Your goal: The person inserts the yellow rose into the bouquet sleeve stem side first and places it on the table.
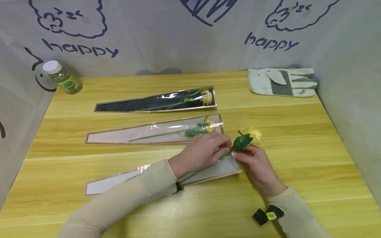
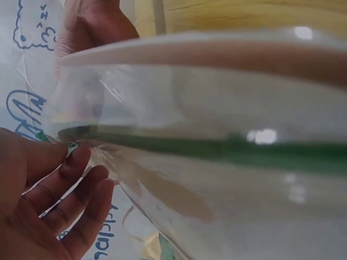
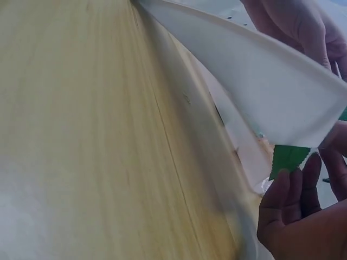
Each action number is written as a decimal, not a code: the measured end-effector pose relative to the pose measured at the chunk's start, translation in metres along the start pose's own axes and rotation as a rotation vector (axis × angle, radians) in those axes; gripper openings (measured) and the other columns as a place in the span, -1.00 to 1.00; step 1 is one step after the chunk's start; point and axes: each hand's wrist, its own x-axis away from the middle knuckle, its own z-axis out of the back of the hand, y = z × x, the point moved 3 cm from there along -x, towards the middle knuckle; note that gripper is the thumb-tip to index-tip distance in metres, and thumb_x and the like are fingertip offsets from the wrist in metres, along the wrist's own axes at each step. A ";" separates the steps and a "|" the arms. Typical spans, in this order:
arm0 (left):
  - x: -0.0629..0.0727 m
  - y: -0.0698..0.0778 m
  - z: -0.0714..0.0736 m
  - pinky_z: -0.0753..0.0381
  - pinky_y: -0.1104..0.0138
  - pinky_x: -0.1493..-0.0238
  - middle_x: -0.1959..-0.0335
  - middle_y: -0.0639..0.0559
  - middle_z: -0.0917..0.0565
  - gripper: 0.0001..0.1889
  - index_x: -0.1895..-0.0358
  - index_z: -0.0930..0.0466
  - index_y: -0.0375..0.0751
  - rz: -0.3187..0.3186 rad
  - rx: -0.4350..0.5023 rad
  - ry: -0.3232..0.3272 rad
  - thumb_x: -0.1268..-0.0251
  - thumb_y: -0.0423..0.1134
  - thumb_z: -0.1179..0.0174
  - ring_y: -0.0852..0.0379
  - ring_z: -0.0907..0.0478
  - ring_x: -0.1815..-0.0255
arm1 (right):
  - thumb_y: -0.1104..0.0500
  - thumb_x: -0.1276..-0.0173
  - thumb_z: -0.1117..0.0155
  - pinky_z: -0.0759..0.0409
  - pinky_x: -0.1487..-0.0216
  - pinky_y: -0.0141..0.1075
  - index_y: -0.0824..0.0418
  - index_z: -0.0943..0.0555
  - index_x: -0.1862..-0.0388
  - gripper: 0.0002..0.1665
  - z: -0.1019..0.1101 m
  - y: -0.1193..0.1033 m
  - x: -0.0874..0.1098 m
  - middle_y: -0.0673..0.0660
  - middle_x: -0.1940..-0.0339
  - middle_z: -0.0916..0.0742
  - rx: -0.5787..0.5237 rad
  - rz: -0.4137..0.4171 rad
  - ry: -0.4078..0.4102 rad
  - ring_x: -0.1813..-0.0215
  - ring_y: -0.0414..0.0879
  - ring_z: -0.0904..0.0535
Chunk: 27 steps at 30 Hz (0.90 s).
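Observation:
A yellow rose (image 1: 253,135) with a dark green leaf (image 1: 241,142) sticks out of the open right end of a white-backed clear flower sleeve (image 1: 218,170). Its green stem (image 2: 217,149) runs down inside the film. With fingertips and thumb, my left hand (image 1: 205,150) pinches the film at the sleeve's mouth, where creases gather in the left wrist view. My right hand (image 1: 259,165) holds the rose just below its bloom, thumb right at the sleeve's corner. In the right wrist view the sleeve's lifted mouth overlaps the fingers.
Behind lie a pinkish-white sleeve (image 1: 104,137) and a black sleeve (image 1: 128,105), each with a yellow rose inside. A white-capped jar (image 1: 66,79) stands at the back left, a work glove (image 1: 281,82) lies at the back right. Fabric walls (image 1: 166,39) border the wooden table (image 1: 312,142).

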 end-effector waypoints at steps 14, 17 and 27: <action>0.001 -0.004 -0.002 -0.51 0.45 0.31 0.26 0.16 -0.65 -0.96 0.19 -0.62 -0.06 -0.002 0.026 0.006 -0.42 -0.24 -0.20 0.31 -0.51 0.30 | 0.34 -0.48 -0.06 -0.42 -0.13 -0.26 0.09 -0.71 0.33 -0.69 0.000 0.000 0.004 0.03 0.05 -0.60 -0.081 -0.009 -0.062 -0.06 -0.10 -0.47; 0.002 -0.004 -0.001 -0.51 0.45 0.30 0.25 0.16 -0.64 -0.96 0.20 -0.62 -0.06 0.004 0.030 0.007 -0.43 -0.23 -0.19 0.31 -0.50 0.30 | 0.22 -0.56 0.00 -0.44 0.00 -0.26 0.12 -0.70 0.32 -0.67 0.001 -0.001 0.004 0.03 0.11 -0.61 -0.136 0.023 -0.079 0.03 -0.11 -0.48; 0.002 -0.005 -0.001 -0.48 0.44 0.36 0.30 0.16 -0.62 -0.96 0.20 -0.62 -0.07 -0.003 0.024 0.006 -0.40 -0.23 -0.20 0.29 -0.48 0.35 | 0.03 -0.61 0.08 -0.54 -0.09 -0.30 0.36 -0.47 -0.16 -0.56 0.005 -0.001 0.001 0.16 -0.02 -0.64 -0.286 0.026 -0.033 -0.07 -0.06 -0.57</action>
